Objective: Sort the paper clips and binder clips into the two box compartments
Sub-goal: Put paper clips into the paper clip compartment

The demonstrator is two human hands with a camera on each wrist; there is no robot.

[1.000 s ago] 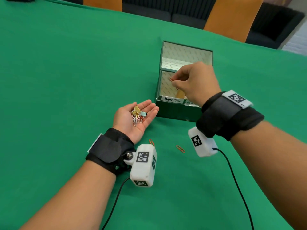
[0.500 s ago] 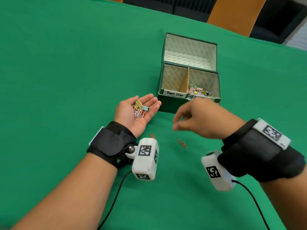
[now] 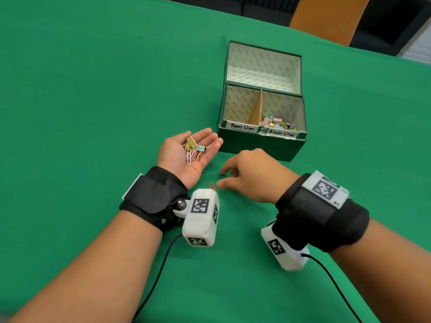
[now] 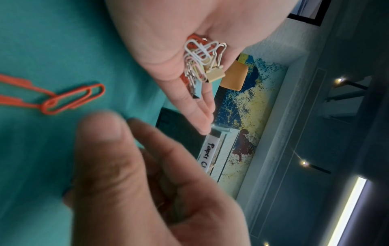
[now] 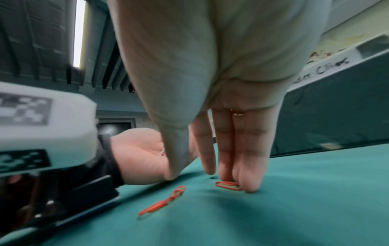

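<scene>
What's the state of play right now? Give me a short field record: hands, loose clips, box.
left hand: palm up, flat, carrying a small pile of mixed clips
right hand: fingers straight down at the cloth, tips at an orange paper clip; not lifted
other loose clips: linked orange pair on the green cloth by the left wrist
box: open, divided in two, labelled
binder clip compartment: holds coloured clips
paper clip compartment: floor hidden by the front wall
</scene>
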